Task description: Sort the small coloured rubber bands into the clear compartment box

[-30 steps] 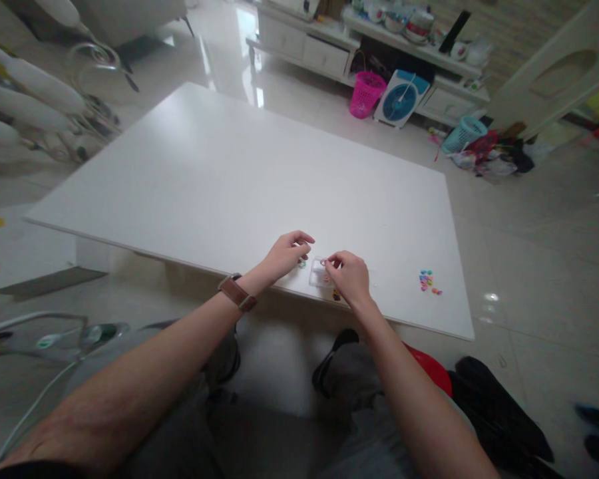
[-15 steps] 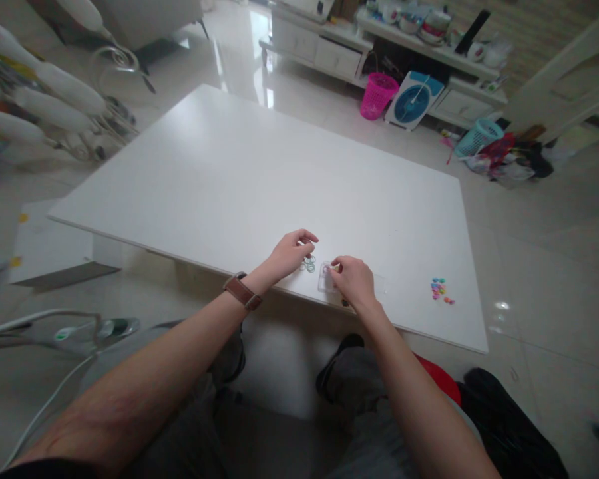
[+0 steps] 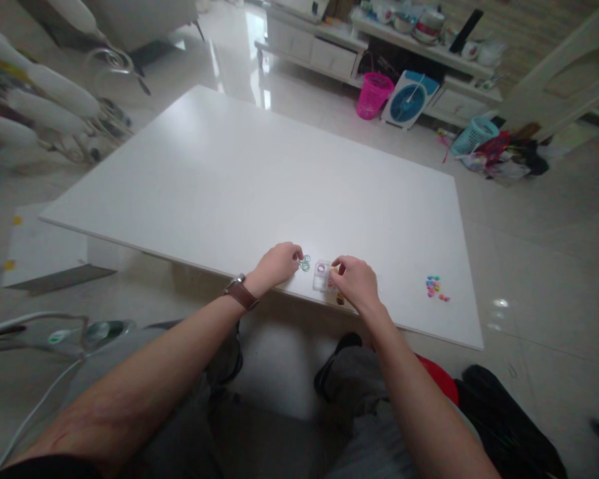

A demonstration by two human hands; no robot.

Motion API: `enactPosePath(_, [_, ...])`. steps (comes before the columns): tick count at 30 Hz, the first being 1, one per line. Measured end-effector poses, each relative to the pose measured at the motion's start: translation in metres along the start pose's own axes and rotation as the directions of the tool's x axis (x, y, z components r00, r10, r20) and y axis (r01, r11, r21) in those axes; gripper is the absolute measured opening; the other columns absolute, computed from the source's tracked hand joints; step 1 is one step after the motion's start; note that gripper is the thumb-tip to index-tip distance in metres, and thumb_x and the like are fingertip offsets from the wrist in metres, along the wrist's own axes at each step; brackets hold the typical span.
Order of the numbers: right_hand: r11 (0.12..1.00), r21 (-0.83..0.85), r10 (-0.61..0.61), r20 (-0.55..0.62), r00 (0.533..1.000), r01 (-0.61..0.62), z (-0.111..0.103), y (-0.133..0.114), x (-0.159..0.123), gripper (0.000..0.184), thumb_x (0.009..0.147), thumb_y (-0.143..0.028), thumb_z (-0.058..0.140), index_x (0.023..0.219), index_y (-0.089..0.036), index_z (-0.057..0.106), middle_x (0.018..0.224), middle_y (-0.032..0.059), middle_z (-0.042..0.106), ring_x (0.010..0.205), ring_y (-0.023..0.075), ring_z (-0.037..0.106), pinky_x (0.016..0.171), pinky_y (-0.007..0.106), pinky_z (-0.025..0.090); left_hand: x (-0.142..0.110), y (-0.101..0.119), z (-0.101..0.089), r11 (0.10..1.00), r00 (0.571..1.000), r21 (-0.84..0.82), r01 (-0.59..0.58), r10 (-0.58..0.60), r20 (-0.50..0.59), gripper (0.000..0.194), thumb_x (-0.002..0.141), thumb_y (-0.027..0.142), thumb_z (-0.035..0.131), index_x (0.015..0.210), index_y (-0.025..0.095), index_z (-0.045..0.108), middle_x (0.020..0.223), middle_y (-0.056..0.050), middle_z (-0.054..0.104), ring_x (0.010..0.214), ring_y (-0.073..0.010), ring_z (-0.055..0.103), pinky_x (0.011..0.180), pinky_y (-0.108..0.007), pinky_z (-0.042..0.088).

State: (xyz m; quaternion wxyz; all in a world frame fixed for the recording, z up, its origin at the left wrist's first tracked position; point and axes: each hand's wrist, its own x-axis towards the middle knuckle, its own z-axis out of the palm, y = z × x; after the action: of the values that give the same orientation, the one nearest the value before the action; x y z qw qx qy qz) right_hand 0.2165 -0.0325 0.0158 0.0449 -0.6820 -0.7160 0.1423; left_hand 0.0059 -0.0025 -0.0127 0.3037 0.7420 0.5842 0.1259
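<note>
My left hand (image 3: 278, 264), a brown watch on its wrist, rests at the near edge of the white table (image 3: 259, 179) with its fingers curled down onto a few small green rings (image 3: 305, 263). My right hand (image 3: 355, 284) is closed in a pinch over a small clear plastic box (image 3: 321, 276), with a tiny yellowish piece at its fingertips. Small coloured pieces show inside the box. What exactly either pinch holds is too small to make out.
A little heap of coloured beads (image 3: 435, 287) lies near the table's right front corner. Beyond the table stand a pink basket (image 3: 373, 94), a blue fan (image 3: 407, 98) and a teal basket (image 3: 469, 135). A red stool (image 3: 436, 376) is under me.
My left hand has dropped from a raised pinch to the table top at the green rings. My right hand stays over the clear box. The camera view has shifted slightly.
</note>
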Motion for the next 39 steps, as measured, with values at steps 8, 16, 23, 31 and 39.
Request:
enactPosePath(8, [1.000,0.018,0.000,0.025,1.000,-0.001,0.001,0.005,-0.003,0.016,0.086,-0.028,0.060,0.092,-0.026,0.074,0.088,0.0002,0.073,0.082,0.0184,0.063,0.067,0.027,0.038,-0.004,0.002,0.015,0.991,0.996,0.108,-0.079,0.075,0.040,0.029,0.081,0.010,0.055,0.102,0.020,0.072,0.103,-0.008,0.067,0.088,-0.0203,0.063,0.079,-0.029,0.047])
enactPosePath(16, [1.000,0.018,-0.006,0.042,0.999,0.005,-0.001,0.005,-0.004,0.017,0.086,-0.027,0.059,0.094,-0.026,0.074,0.091,0.0010,0.074,0.084,0.0185,0.064,0.070,0.027,0.040,-0.006,0.002,0.019,0.985,0.997,0.155,-0.075,0.071,0.033,0.024,0.084,0.013,0.053,0.096,0.020,0.072,0.097,-0.009,0.068,0.085,-0.0206,0.063,0.076,-0.029,0.045])
enactPosePath(23, [0.999,0.022,-0.024,0.019,1.000,0.024,0.002,0.005,-0.004,0.017,0.086,-0.027,0.059,0.092,-0.025,0.074,0.087,0.0000,0.073,0.081,0.0182,0.063,0.065,0.027,0.037,-0.005,0.001,0.019,0.983,0.994,0.149,-0.104,0.099,0.042,0.015,0.080,0.015,0.057,0.088,0.020,0.069,0.092,-0.007,0.067,0.083,-0.0211,0.062,0.072,-0.030,0.044])
enactPosePath(31, [1.000,0.009,-0.029,0.036,0.999,0.029,0.004,0.004,-0.005,0.016,0.086,-0.027,0.059,0.091,-0.025,0.074,0.088,0.0007,0.074,0.081,0.0183,0.064,0.066,0.027,0.038,-0.005,0.002,0.021,0.985,0.993,0.141,-0.102,0.093,0.068,0.012,0.083,0.022,0.057,0.087,0.020,0.068,0.094,-0.008,0.068,0.084,-0.0210,0.062,0.074,-0.030,0.045])
enactPosePath(39, [1.000,0.010,-0.016,0.058,0.998,0.016,0.002,0.004,-0.005,0.016,0.086,-0.029,0.060,0.092,-0.025,0.075,0.088,0.0010,0.074,0.082,0.0185,0.064,0.068,0.027,0.040,-0.003,-0.001,0.023,0.987,0.995,0.145,-0.071,0.061,0.074,0.010,0.081,0.017,0.058,0.080,0.019,0.067,0.089,-0.009,0.069,0.081,-0.0215,0.063,0.071,-0.031,0.045])
